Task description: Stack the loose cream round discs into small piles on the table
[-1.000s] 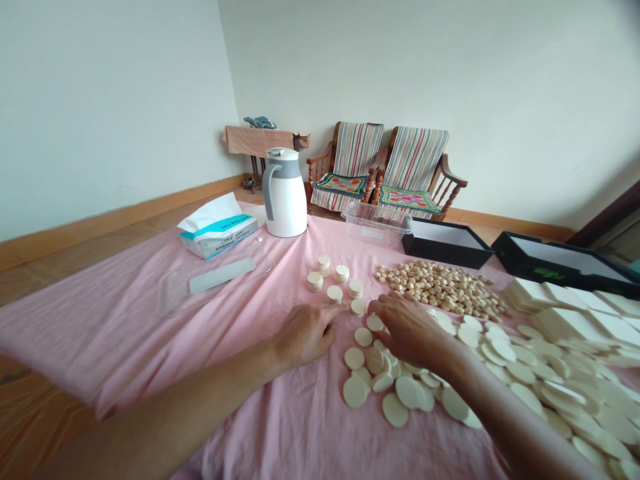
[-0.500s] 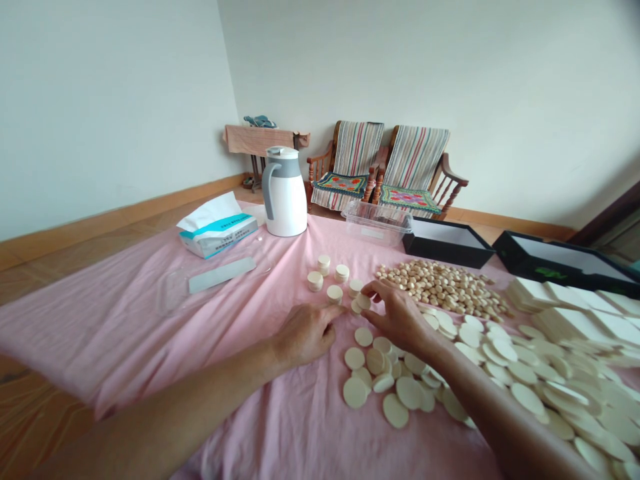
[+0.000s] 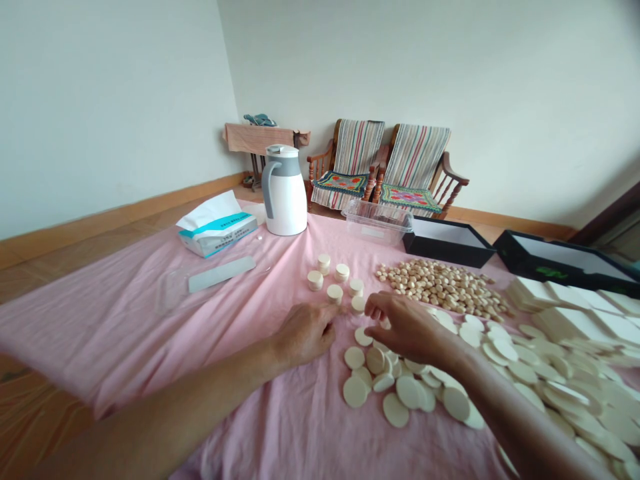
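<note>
Several short stacks of round pale wooden discs (image 3: 342,273) stand together on the pink cloth (image 3: 280,427). My left hand (image 3: 306,333) rests on the cloth with its index finger stretched beside the near stacks; the other fingers curl under, and nothing shows in it. Just right of the nearest stack (image 3: 358,305) is my right hand (image 3: 407,327), thumb and fingers apart and apparently holding nothing. Loose discs (image 3: 355,359) lie below it, one partly covered by the fingers. A larger spread of discs (image 3: 530,367) extends to the right beyond my right forearm.
Behind my right hand lies a heap of small wooden beads (image 3: 440,287). White square pieces (image 3: 575,327) are piled at the right. Black boxes (image 3: 447,250) and a clear plastic container (image 3: 375,227) line the far side. A white jug (image 3: 287,200) and tissue pack (image 3: 217,230) stand left.
My right hand has let go of a disc at the nearest stack and drawn back a little to the right and down. My left hand stays nearly still.
</note>
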Demonstrator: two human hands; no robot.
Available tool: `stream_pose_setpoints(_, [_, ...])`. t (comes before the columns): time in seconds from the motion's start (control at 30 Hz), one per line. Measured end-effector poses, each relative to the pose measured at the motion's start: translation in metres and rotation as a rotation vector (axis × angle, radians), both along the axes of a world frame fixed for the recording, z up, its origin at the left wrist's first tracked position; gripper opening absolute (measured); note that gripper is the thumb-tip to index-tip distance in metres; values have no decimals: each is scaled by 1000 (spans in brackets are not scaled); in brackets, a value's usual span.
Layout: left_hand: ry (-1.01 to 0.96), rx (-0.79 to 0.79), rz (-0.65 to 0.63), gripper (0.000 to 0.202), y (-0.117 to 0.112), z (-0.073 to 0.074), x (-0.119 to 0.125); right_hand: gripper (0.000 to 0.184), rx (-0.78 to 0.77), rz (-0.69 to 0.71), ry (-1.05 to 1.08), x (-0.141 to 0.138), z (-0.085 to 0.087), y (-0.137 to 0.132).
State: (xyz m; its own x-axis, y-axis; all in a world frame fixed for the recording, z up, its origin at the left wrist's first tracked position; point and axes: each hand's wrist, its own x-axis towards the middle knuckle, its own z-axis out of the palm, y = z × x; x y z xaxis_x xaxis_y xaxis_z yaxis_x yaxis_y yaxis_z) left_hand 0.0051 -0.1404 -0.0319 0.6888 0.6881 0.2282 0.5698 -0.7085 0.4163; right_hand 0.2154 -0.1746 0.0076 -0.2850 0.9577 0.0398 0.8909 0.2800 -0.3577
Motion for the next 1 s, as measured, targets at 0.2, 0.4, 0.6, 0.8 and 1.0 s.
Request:
stream_pose_setpoints(0.2, [-23, -26, -15, 43, 0, 1, 0, 23, -84, 27, -244, -17, 5, -14])
stream_pose_setpoints(0.4, [-18, -35, -14, 43, 1, 1, 0, 18, 13, 19, -277, -21, -7, -15])
stream_pose_setpoints(0.6, [4, -2, 13, 40, -1, 1, 0, 18, 167, 4, 5, -11, -5, -2])
stream_pose_setpoints(0.8, [-28, 3, 4, 48, 0, -1, 1, 21, 286, -17, 138, -6, -16, 13])
stream_pose_setpoints(1.0, [-30, -3, 3, 48, 0, -1, 1, 24, 306, 16, 128, -5, -24, 16])
